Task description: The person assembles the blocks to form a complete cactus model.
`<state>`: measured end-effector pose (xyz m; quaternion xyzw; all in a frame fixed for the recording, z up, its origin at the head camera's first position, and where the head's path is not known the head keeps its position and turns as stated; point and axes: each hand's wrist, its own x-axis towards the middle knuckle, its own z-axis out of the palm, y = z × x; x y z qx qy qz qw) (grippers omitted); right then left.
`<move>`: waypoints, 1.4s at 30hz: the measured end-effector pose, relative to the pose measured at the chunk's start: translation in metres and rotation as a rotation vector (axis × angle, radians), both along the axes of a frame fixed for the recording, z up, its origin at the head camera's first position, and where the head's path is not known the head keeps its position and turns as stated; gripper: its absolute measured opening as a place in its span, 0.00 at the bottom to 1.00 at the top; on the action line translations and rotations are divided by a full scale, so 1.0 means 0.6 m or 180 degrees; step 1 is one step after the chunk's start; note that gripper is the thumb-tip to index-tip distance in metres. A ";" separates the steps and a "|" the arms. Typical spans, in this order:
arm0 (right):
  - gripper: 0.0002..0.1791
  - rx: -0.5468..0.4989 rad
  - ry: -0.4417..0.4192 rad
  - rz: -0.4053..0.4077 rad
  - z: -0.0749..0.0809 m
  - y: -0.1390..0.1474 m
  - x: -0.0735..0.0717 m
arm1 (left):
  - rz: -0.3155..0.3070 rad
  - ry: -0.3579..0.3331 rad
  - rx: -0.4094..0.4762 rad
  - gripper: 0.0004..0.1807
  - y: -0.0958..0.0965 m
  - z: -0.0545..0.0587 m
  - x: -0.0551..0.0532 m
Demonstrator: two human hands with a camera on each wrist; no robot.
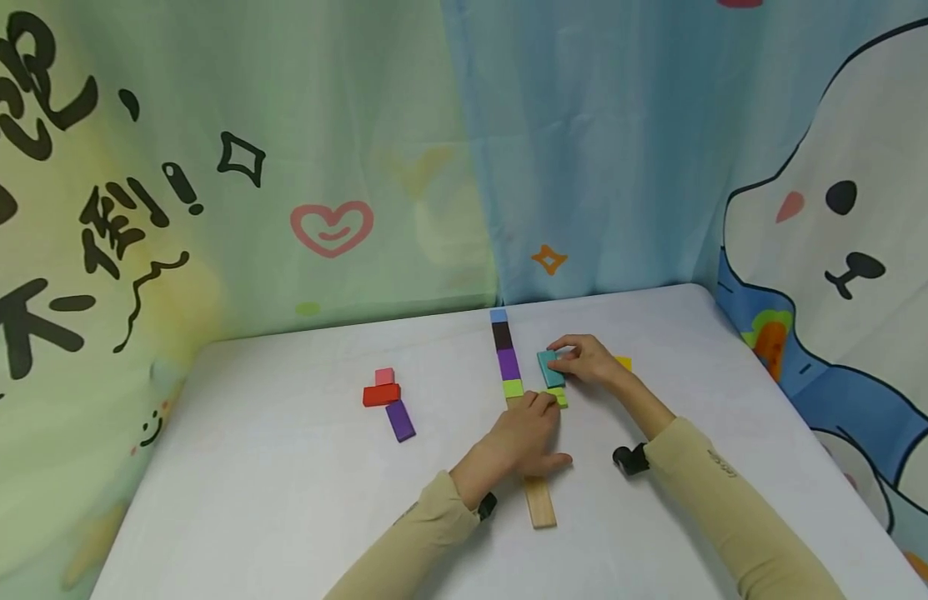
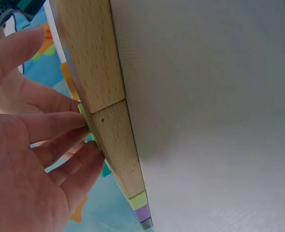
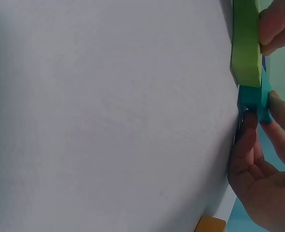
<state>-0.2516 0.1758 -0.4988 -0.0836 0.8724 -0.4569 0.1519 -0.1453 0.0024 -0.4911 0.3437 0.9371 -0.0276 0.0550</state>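
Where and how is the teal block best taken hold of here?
Probably pinched across its long sides, toward the far end, coming from the right, the side the right hand is on. The block is longer than wide, and its near end sits by the lime-green block, where the left hand leaves less room.

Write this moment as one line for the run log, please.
Right grip: pinches teal block | Left grip: touches green block beside wooden blocks | Teal block: at green block's end | Red block: left of both grips
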 end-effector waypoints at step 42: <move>0.21 0.0740 0.0098 0.0085 0.042 0.046 -0.007 | -0.0054 0.0037 0.0008 0.45 -0.001 -0.003 0.002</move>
